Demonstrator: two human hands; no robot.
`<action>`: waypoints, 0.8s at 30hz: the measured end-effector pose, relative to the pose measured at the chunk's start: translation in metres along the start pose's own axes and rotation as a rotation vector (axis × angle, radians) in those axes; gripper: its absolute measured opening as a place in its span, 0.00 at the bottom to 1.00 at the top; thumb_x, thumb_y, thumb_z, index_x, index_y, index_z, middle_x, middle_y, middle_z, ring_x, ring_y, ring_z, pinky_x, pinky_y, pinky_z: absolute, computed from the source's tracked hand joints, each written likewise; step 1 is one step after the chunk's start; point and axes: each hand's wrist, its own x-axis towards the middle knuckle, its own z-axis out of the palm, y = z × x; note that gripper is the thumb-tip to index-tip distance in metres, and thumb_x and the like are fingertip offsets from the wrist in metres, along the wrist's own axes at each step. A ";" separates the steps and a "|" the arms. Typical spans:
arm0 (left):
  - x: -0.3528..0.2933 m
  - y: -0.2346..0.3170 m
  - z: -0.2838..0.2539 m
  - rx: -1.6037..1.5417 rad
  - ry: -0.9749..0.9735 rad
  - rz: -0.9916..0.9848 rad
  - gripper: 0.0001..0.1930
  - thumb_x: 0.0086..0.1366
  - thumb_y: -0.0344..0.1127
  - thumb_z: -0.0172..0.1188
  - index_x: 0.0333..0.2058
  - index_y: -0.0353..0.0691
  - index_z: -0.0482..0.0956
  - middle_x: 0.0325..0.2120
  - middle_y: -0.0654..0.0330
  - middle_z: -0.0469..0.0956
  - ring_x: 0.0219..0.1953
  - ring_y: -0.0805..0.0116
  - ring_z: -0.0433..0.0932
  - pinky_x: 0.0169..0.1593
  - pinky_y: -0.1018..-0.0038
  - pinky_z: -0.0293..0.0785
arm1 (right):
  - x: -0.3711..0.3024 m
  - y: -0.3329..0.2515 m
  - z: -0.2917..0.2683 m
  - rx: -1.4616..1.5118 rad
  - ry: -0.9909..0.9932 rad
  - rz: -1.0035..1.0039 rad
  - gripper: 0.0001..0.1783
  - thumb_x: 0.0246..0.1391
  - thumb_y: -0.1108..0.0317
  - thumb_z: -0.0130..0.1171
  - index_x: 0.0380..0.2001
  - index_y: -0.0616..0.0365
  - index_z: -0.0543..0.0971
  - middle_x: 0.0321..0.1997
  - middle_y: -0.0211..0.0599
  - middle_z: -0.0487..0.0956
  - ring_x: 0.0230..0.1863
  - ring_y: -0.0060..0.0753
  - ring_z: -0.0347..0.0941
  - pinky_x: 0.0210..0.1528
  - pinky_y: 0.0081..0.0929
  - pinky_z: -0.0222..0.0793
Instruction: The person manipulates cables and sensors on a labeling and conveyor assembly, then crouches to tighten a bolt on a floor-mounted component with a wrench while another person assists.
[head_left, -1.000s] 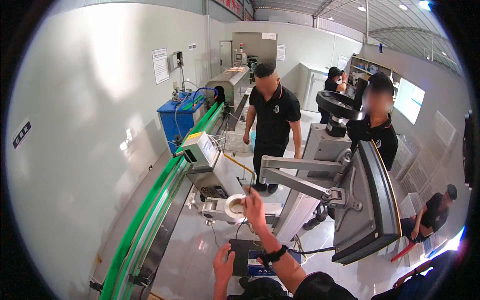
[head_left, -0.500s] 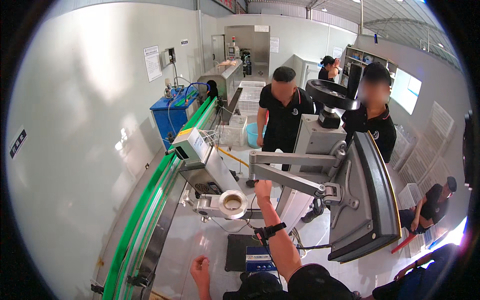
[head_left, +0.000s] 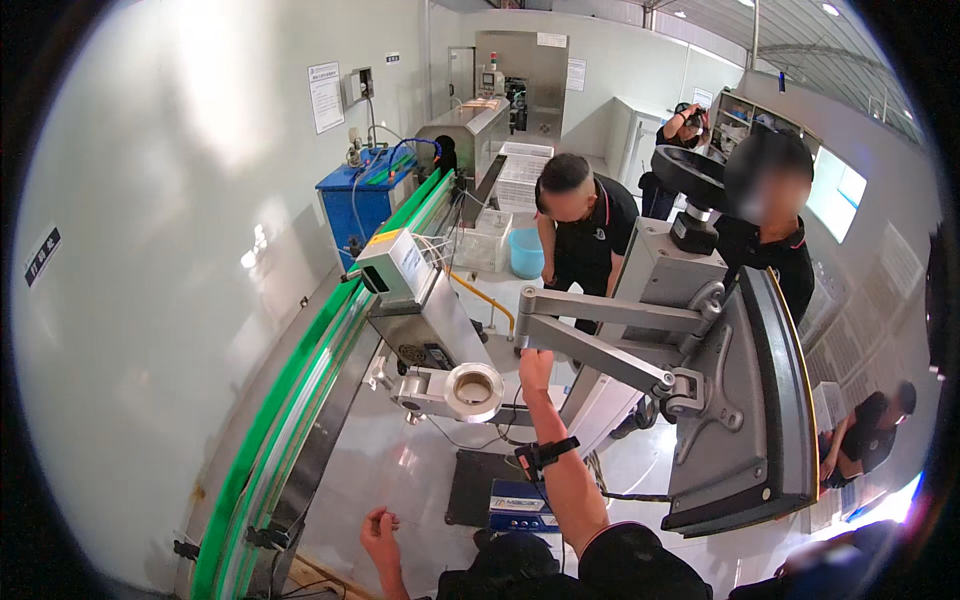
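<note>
Just below the centre of the frame, the right hand (head_left: 537, 372) is raised with its fingers drawn together — whether they clamp on anything cannot be told — right by the left end of the jointed grey arm (head_left: 600, 362), which spans centre right toward a dark panel (head_left: 740, 425). The round metal ring (head_left: 474, 410) sits just left of that hand. At lower left of centre, the left hand (head_left: 380, 541) hangs with fingers loosely curled, apart from the green-railed conveyor (head_left: 290, 420).
</note>
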 end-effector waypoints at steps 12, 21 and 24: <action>-0.003 0.007 -0.019 0.040 0.088 -0.003 0.07 0.58 0.29 0.50 0.34 0.32 0.71 0.22 0.60 0.72 0.23 0.74 0.71 0.28 0.79 0.69 | 0.013 0.030 -0.008 -0.219 -0.232 0.007 0.13 0.50 0.69 0.43 0.37 0.63 0.73 0.31 0.37 0.67 0.33 0.30 0.59 0.36 0.26 0.51; -0.022 -0.016 -0.033 0.030 0.133 -0.101 0.08 0.58 0.29 0.51 0.34 0.31 0.71 0.22 0.61 0.72 0.24 0.75 0.71 0.29 0.79 0.70 | -0.027 -0.050 -0.024 0.219 -0.317 0.488 0.14 0.52 0.69 0.38 0.42 0.56 0.68 0.14 0.22 0.59 0.12 0.14 0.54 0.10 0.14 0.49; -0.022 -0.015 -0.034 -0.004 0.114 -0.126 0.08 0.58 0.29 0.51 0.33 0.31 0.72 0.21 0.61 0.72 0.24 0.75 0.71 0.29 0.79 0.69 | -0.031 -0.052 -0.033 0.273 -0.334 0.512 0.11 0.53 0.70 0.37 0.38 0.52 0.68 0.14 0.21 0.57 0.12 0.14 0.51 0.10 0.14 0.45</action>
